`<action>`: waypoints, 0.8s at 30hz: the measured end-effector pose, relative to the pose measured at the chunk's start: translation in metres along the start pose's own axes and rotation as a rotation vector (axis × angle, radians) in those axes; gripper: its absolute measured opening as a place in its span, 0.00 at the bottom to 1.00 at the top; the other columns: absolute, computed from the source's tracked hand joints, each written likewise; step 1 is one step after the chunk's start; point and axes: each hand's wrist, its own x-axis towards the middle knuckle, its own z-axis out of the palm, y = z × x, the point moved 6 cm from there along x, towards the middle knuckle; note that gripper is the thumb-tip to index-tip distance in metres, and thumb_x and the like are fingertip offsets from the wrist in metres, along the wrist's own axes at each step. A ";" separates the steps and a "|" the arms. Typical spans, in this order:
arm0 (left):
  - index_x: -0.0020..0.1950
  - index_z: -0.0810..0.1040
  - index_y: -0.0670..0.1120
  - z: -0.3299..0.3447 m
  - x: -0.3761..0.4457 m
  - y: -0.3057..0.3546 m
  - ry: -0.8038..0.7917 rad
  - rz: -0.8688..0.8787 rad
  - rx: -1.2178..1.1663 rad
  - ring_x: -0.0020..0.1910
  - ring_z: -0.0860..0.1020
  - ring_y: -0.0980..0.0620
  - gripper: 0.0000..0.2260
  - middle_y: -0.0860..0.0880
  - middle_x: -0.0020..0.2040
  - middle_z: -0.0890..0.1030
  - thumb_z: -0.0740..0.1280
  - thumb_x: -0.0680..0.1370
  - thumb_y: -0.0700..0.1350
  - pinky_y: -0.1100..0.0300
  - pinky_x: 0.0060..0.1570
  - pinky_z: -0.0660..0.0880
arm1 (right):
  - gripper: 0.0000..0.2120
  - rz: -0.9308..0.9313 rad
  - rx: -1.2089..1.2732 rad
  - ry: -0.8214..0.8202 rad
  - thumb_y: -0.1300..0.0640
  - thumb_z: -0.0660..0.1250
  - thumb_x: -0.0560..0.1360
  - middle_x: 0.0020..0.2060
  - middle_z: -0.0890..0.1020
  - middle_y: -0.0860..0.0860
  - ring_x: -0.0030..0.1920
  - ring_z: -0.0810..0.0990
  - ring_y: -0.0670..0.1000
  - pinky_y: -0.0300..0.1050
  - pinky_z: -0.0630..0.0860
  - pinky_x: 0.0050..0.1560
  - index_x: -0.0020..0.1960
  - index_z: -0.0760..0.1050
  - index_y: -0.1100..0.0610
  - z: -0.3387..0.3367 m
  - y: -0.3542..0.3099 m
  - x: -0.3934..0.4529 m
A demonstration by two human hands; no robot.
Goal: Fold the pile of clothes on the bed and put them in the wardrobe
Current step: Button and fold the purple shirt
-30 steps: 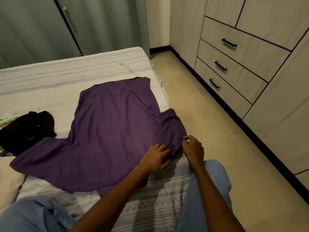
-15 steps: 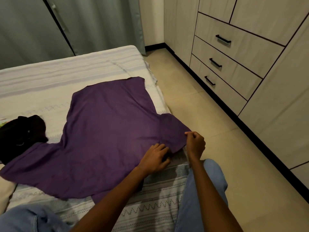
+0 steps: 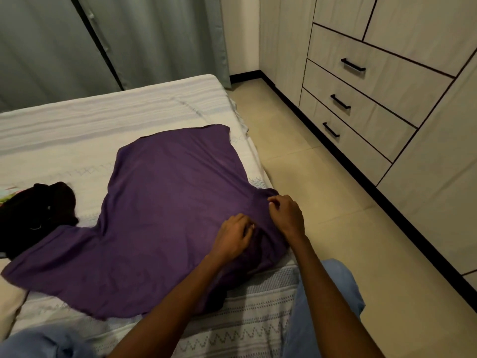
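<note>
A purple T-shirt (image 3: 160,210) lies spread flat on the bed (image 3: 103,117), its hem toward the far edge and its sleeves toward me. My right hand (image 3: 287,214) pinches the right sleeve near the mattress edge, fingers curled over the cloth. Just left of it, my left hand (image 3: 233,237) grips the shirt at the shoulder, knuckles up. A crumpled black garment (image 3: 38,210) sits at the left, partly under the shirt's other sleeve. The wardrobe (image 3: 387,81) with three black-handled drawers stands on the right.
A tiled floor (image 3: 322,197) strip runs between bed and wardrobe. Grey curtains (image 3: 116,40) hang behind the bed. My knees in blue jeans (image 3: 327,293) are at the bed's near edge. A pale pillow corner (image 3: 10,303) shows at the far left.
My right hand has carried the right sleeve inward over the shirt, toward my left hand. The sleeve now bunches under both hands. The camera shifted slightly.
</note>
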 end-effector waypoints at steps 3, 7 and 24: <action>0.55 0.79 0.47 -0.019 0.018 -0.020 0.046 -0.056 -0.017 0.50 0.78 0.47 0.10 0.48 0.52 0.80 0.60 0.80 0.46 0.50 0.51 0.75 | 0.11 -0.108 -0.042 -0.050 0.55 0.64 0.78 0.56 0.81 0.56 0.55 0.79 0.60 0.54 0.77 0.55 0.57 0.82 0.54 0.011 -0.035 0.032; 0.58 0.79 0.45 -0.048 0.060 -0.051 0.108 -0.139 -0.013 0.51 0.79 0.47 0.09 0.47 0.54 0.81 0.60 0.82 0.41 0.57 0.50 0.73 | 0.14 -0.154 -0.115 -0.158 0.55 0.61 0.80 0.60 0.80 0.56 0.60 0.78 0.60 0.54 0.75 0.60 0.62 0.79 0.55 0.033 -0.066 0.082; 0.68 0.75 0.46 -0.076 0.266 -0.221 0.160 -0.305 0.103 0.59 0.77 0.44 0.15 0.45 0.63 0.77 0.59 0.83 0.45 0.49 0.55 0.75 | 0.22 0.060 -0.070 -0.198 0.41 0.63 0.78 0.57 0.80 0.58 0.57 0.78 0.62 0.48 0.70 0.48 0.58 0.75 0.60 0.174 -0.106 0.350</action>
